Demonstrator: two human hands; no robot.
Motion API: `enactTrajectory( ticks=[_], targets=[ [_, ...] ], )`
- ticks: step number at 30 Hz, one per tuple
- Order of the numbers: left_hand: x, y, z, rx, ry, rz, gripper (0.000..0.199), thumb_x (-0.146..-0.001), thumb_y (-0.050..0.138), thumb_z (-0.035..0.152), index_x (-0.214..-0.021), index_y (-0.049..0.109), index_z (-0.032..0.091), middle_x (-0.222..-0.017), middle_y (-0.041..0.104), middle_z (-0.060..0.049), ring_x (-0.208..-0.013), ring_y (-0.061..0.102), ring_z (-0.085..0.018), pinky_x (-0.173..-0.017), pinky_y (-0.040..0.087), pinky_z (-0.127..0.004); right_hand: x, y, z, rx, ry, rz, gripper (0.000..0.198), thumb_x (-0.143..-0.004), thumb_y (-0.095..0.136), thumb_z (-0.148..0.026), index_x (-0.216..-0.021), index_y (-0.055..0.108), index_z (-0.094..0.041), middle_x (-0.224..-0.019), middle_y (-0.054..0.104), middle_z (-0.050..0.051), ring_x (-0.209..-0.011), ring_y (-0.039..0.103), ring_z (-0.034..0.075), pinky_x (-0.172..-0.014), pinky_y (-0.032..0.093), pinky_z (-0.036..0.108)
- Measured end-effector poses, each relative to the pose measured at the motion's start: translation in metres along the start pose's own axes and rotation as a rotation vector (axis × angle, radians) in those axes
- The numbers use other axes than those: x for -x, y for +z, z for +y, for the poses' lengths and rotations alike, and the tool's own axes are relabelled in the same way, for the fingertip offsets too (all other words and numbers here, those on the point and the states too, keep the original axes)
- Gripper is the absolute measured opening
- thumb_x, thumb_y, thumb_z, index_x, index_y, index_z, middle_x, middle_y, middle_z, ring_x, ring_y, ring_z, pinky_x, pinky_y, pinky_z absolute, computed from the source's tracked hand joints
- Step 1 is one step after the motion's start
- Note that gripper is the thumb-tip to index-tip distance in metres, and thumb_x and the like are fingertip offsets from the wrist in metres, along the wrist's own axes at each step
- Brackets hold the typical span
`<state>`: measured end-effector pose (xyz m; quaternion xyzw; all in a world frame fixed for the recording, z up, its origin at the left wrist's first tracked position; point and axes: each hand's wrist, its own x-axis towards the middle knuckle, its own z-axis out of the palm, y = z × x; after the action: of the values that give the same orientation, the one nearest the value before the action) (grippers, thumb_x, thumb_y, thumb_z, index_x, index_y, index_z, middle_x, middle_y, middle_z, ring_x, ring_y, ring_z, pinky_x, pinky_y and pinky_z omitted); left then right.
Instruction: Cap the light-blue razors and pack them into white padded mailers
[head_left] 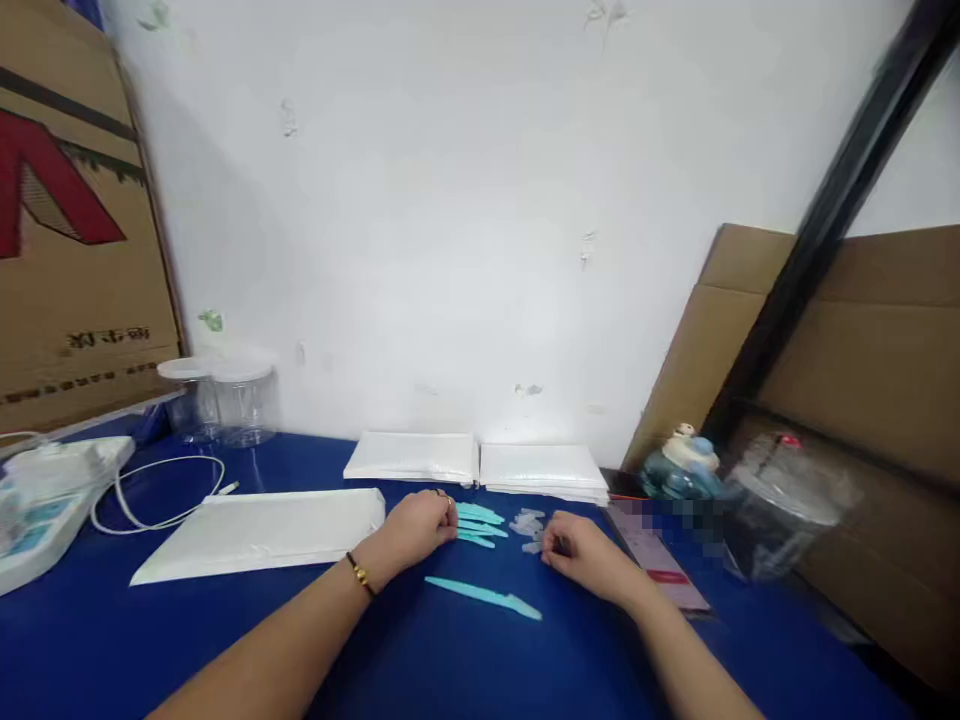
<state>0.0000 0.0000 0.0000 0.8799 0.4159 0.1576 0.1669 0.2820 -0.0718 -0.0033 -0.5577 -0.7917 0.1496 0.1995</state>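
Several turquoise eyebrow razors [480, 527] lie side by side on the blue table, their left ends covered by my left hand [420, 528]. The fingers of that hand are curled closed at the razors. A single razor [484, 597] lies apart, nearer to me and slanting down to the right. To the right of the group is a small pile of translucent plastic caps [527, 523]. My right hand [581, 550] is at the pile's right edge, thumb and fingers pinched together. Whatever is between those fingertips is too small to make out.
Two stacks of white packets [412, 457] [541, 468] stand by the wall, and a larger white packet [274, 530] lies left. Two clear jars [246, 405], a white cable [124, 505] and a power strip [56, 520] are farther left. A pink booklet [660, 560], a figurine [682, 465] and a bagged container [780, 510] stand right.
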Motion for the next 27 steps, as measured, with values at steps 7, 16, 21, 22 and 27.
enactTrajectory(
  ticks=[7,16,21,22,27],
  targets=[
    [0.003,-0.006,0.007,-0.032,0.04,0.041,0.015,-0.08,0.046,0.021,-0.074,0.059,0.02,-0.077,0.062,0.0,-0.07,0.054,-0.014,-0.061,0.034,-0.023,-0.002,0.001,-0.009,0.013,0.045,0.016,0.006,-0.077,0.054,-0.018,-0.08,0.059,-0.021,-0.079,0.055,0.001,-0.067,0.052,0.014,-0.062,0.039,0.023],
    [0.007,-0.009,0.023,-0.001,0.014,0.025,0.018,-0.087,0.037,0.029,-0.085,0.053,0.02,-0.076,0.061,0.0,-0.066,0.053,-0.014,-0.056,0.031,-0.023,-0.001,0.004,-0.017,-0.076,0.04,0.009,0.009,-0.072,0.054,-0.012,-0.075,0.056,-0.02,-0.079,0.054,0.0,-0.065,0.05,0.012,-0.059,0.037,0.021],
    [0.007,-0.008,0.029,-0.025,0.058,0.024,0.018,-0.086,0.04,0.027,-0.082,0.056,0.02,-0.078,0.063,-0.001,-0.068,0.054,-0.014,-0.06,0.032,-0.023,-0.002,0.002,-0.026,-0.155,0.048,0.06,0.006,-0.08,0.05,-0.018,-0.078,0.055,-0.02,-0.067,0.054,-0.002,-0.06,0.047,0.012,-0.055,0.034,0.021],
    [0.007,-0.008,0.031,-0.033,0.058,0.026,0.018,-0.086,0.04,0.027,-0.082,0.056,0.02,-0.077,0.063,-0.001,-0.068,0.055,-0.014,-0.06,0.032,-0.023,-0.002,0.002,-0.028,-0.167,0.041,0.079,0.006,-0.081,0.049,-0.02,-0.078,0.055,-0.02,-0.068,0.055,-0.002,-0.06,0.047,0.012,-0.055,0.034,0.021],
    [0.008,-0.008,0.032,-0.061,0.056,0.023,0.019,-0.086,0.04,0.027,-0.081,0.057,0.021,-0.075,0.063,0.0,-0.066,0.055,-0.015,-0.059,0.032,-0.023,-0.004,0.003,-0.032,-0.186,0.017,0.122,0.009,-0.083,0.049,-0.023,-0.079,0.056,-0.02,-0.071,0.057,-0.002,-0.061,0.047,0.012,-0.055,0.034,0.021]
  ],
)
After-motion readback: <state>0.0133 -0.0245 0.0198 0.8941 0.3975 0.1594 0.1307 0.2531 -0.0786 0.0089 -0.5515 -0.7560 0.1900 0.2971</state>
